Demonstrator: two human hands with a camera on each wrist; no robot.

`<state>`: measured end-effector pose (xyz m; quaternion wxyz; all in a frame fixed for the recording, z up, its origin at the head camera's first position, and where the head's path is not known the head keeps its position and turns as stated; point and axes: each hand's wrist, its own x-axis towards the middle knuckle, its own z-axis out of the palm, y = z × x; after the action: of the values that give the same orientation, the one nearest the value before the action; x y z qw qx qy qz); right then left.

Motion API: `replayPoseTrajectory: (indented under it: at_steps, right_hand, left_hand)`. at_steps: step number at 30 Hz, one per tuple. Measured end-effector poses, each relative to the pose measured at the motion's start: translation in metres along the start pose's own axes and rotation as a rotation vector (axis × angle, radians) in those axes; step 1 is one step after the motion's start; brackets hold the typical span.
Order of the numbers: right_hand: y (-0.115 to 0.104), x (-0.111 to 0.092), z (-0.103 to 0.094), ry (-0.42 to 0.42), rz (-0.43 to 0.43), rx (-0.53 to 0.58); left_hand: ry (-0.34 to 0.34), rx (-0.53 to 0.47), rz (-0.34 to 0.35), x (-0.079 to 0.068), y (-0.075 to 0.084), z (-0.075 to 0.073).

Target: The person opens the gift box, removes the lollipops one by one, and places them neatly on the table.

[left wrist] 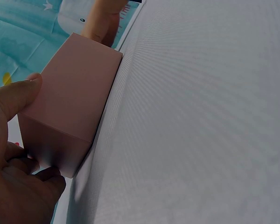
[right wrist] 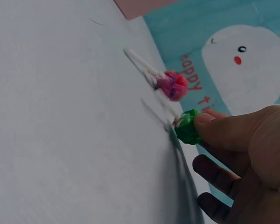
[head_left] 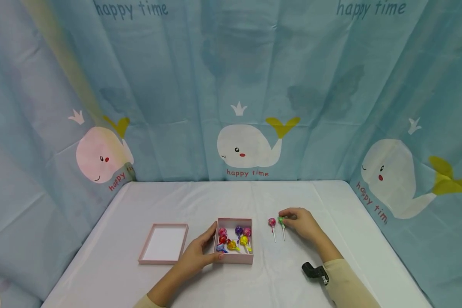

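My right hand [head_left: 301, 221] pinches a green lollipop [right wrist: 188, 127] by its wrapped head between thumb and forefinger, with the stick pointing away from the palm. Just to its left in the head view, a pink lollipop [head_left: 271, 222] lies on the table. My left hand [head_left: 197, 253] grips the left side of a pink open-topped box [head_left: 234, 259], its thumb at the near corner and fingers along the side. Inside the box sit several wrapped lollipops, among them a purple one [head_left: 238, 230] and a yellow one [head_left: 244, 240].
A shallow pink lid [head_left: 163, 261] with a white inside lies left of the box, beside my left forearm. The white-covered table [head_left: 277, 282] is bordered by a blue curtain [head_left: 177, 85] printed with whales. A black strap-like piece [head_left: 314, 270] sticks out at the right sleeve.
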<state>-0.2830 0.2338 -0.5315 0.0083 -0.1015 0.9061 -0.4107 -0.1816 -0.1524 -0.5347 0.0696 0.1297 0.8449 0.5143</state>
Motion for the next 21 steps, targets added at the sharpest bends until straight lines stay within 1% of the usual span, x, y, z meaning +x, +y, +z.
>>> replayPoseTrajectory:
  at_steps: [8,14,21]
  right_hand:
    - [0.0059,-0.0018,-0.0081,-0.029,0.014,-0.024]
    - [0.0077,-0.0020,-0.0088,-0.025,0.015,-0.014]
    - [0.0080,-0.0026,-0.0082,-0.013,0.018,-0.038]
  left_hand:
    - [-0.002,-0.009,0.000,-0.0003,0.0002,0.0000]
    - [-0.009,-0.014,0.002,0.0000,-0.0011,-0.0001]
    - [0.002,0.002,-0.008,0.0009,-0.0038,0.0009]
